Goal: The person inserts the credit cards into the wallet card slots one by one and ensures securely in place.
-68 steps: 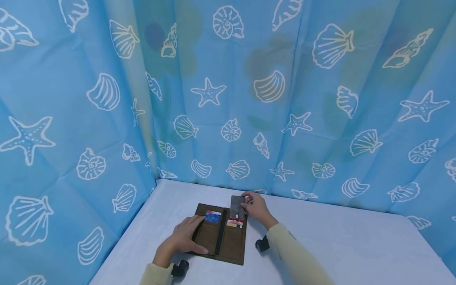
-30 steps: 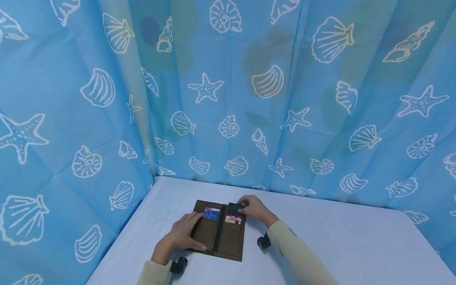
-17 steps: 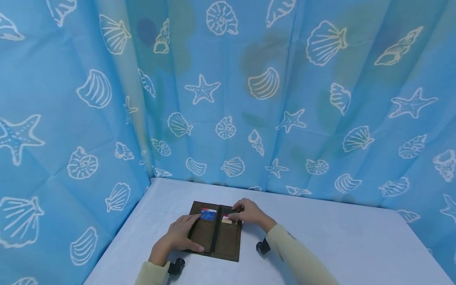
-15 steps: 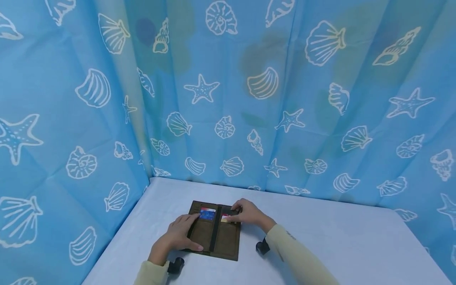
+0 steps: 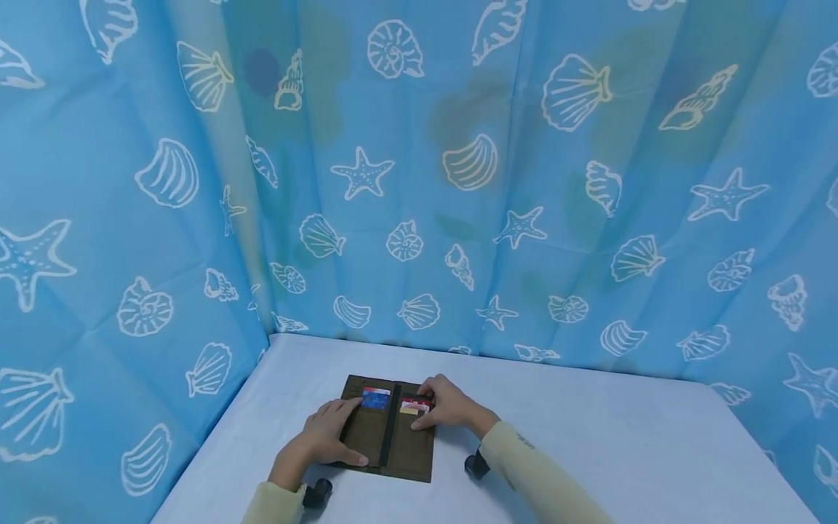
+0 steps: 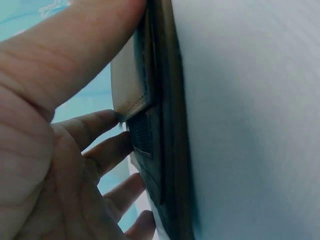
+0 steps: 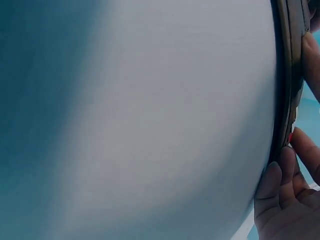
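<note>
An open brown bifold wallet (image 5: 412, 455) lies on the white-covered table, a dark strip (image 5: 390, 426) along its fold. A blue card (image 5: 375, 397) shows in the left panel's slot, red and pale cards (image 5: 414, 407) in the right panel's. My left hand (image 5: 324, 433) rests across the wallet's left edge, thumb low on the panel, fingers spread. With my right hand (image 5: 452, 404) I grip the right panel's upper outer corner. In the right wrist view its thumb (image 7: 311, 60) presses the wallet's face while the fingertips (image 7: 287, 160) sit at the edge by a bit of red card.
White cloth (image 5: 589, 437) covers the table. Blue curtains (image 5: 406, 182) with shell and starfish prints hang behind it and along its left side. A black wrist device shows below each hand, at left (image 5: 318, 493) and right (image 5: 477, 466).
My right hand has slid a dark card down into the right panel, where it is now largely hidden. That hand's thumb has moved lower on the panel. The left hand stays on the wallet.
</note>
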`<state>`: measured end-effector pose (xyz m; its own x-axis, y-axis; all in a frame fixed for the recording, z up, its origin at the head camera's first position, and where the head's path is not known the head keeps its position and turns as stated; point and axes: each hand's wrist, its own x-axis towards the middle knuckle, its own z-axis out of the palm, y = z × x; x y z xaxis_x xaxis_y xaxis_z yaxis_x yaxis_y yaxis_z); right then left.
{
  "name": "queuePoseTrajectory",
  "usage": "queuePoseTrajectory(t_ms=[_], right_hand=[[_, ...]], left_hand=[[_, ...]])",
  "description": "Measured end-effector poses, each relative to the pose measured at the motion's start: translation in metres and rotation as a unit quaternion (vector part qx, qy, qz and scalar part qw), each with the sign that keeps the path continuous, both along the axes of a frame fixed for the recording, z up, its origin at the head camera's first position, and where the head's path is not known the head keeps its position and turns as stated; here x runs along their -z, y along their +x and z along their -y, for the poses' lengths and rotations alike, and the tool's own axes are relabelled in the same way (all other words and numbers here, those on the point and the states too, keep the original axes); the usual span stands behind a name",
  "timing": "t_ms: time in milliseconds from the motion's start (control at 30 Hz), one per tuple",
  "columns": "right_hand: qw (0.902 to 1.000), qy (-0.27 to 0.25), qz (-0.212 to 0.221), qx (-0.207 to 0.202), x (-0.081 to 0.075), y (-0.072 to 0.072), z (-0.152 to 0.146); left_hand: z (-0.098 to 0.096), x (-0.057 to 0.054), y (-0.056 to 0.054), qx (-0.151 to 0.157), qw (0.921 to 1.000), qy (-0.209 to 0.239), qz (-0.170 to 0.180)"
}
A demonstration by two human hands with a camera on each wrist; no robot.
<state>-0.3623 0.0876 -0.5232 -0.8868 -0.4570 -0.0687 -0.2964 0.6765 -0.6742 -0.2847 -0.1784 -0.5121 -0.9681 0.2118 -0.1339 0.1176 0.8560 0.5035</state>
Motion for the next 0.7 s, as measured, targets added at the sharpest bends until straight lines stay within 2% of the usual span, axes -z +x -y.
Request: queuePoseTrajectory(t_ms=[167,300,500,700], right_hand=[[0.9998,0.016,-0.015,-0.004,-0.003,0.005,0.003],[0.9993,0.028,-0.021,0.016,-0.009,0.011,-0.009],[0.9961,0.041,-0.038,0.068,-0.016,0.017,-0.055],[0.9878,0.056,-0.06,0.132,-0.011,0.028,-0.117]], left_hand=[[0.006,-0.001,-0.001,0.004,0.9999,-0.012,0.0],[0.007,-0.002,-0.002,0.007,0.9998,-0.016,0.0],[0.001,0.002,-0.007,0.016,0.9994,-0.024,-0.019],[-0.022,0.012,-0.009,0.034,0.9984,-0.038,-0.023]])
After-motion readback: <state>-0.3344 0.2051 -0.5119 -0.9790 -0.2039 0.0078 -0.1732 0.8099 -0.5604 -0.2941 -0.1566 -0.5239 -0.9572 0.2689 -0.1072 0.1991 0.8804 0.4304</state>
